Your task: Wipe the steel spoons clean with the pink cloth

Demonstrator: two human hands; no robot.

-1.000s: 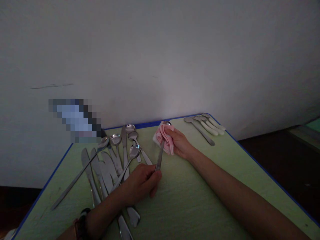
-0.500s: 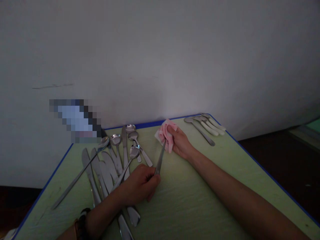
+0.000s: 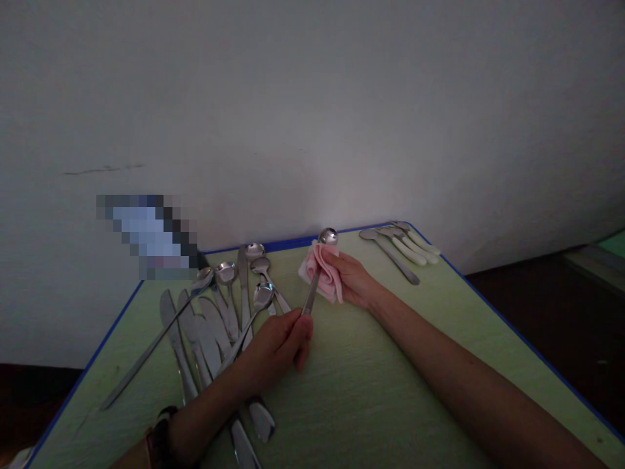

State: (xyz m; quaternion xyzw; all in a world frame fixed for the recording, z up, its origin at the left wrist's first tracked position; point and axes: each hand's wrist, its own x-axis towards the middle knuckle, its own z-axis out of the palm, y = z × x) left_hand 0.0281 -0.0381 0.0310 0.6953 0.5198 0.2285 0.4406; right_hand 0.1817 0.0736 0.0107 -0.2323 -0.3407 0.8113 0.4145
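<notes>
My left hand (image 3: 283, 342) is closed around the handle end of a metal spoon (image 3: 329, 236), which points away from me over the table. A folded pink and white cloth (image 3: 319, 270) wraps the spoon just below its bowl, and my right hand (image 3: 349, 277) is closed on that cloth. The shiny bowl shows beyond the cloth; part of the neck is hidden inside it. Under and beside my left forearm lie several table knives (image 3: 168, 312) and several loose spoons (image 3: 263, 296).
A long-handled spoon (image 3: 146, 355) lies across the knives at left. At the back right lie another spoon (image 3: 390, 255) and several white-handled pieces of cutlery (image 3: 409, 251). A blurred-out device (image 3: 146, 234) stands back left. The blue-edged green table (image 3: 390, 404) meets a pale wall (image 3: 312, 117).
The cloth has slid from over the spoon's bowl down toward the handle, so the bowl now shows. My left hand has moved slightly away from me with the spoon.
</notes>
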